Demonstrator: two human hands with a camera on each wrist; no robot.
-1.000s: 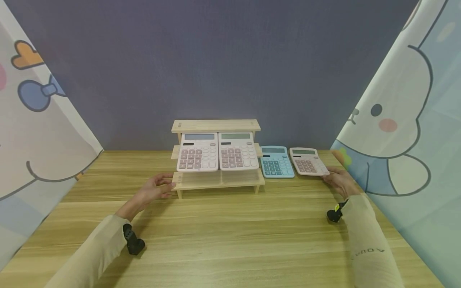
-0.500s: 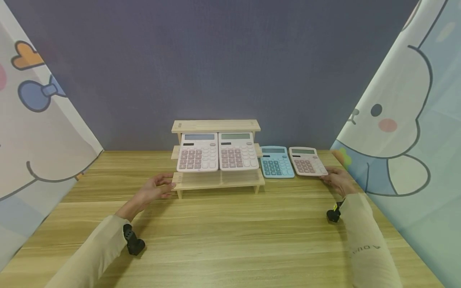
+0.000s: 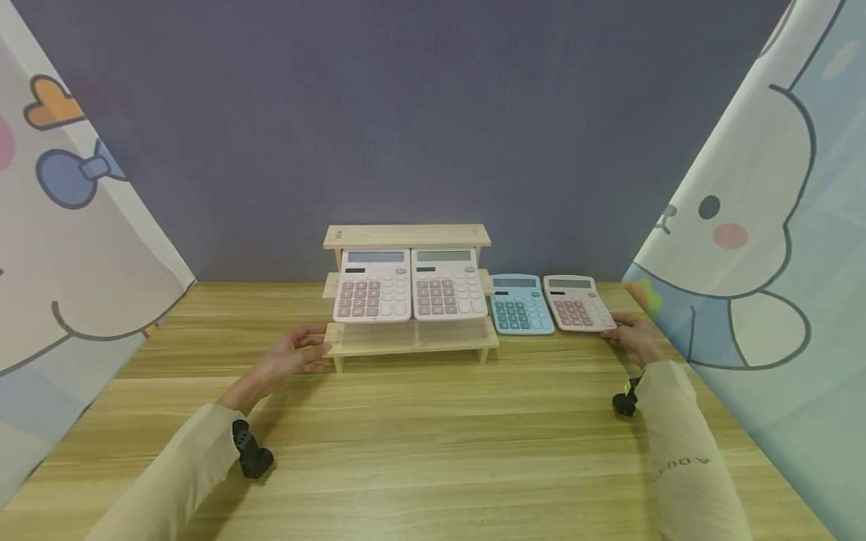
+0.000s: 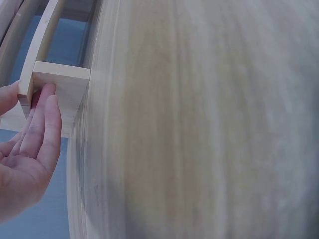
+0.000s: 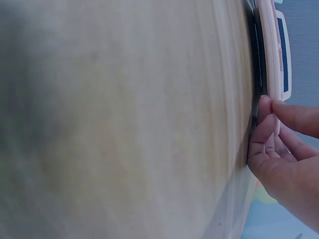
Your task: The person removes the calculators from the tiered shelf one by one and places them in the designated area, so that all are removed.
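A tiered wooden rack (image 3: pixel 410 344) stands at the table's back middle. My left hand (image 3: pixel 295 354) pinches the left end of its lowest board, thumb on one face and fingers on the other, as the left wrist view (image 4: pixel 32 142) shows. Two white calculators with pinkish keys, a left one (image 3: pixel 371 285) and a right one (image 3: pixel 448 284), lean side by side on the rack. Right of it lies a blue calculator (image 3: pixel 521 304), then a pale pink calculator (image 3: pixel 579 303) beside that. My right hand (image 3: pixel 634 338) pinches the pale pink calculator's near right corner between thumb and fingers.
The wood-grain table (image 3: pixel 433 443) runs up to a dark grey back panel (image 3: pixel 406 120). Cartoon-printed sheets, one on the left (image 3: pixel 88 248) and one on the right (image 3: pixel 737 248), border its sides.
The pale pink calculator has slid slightly left toward the blue one, with my right hand and forearm moving along. My left hand has kept its hold on the rack.
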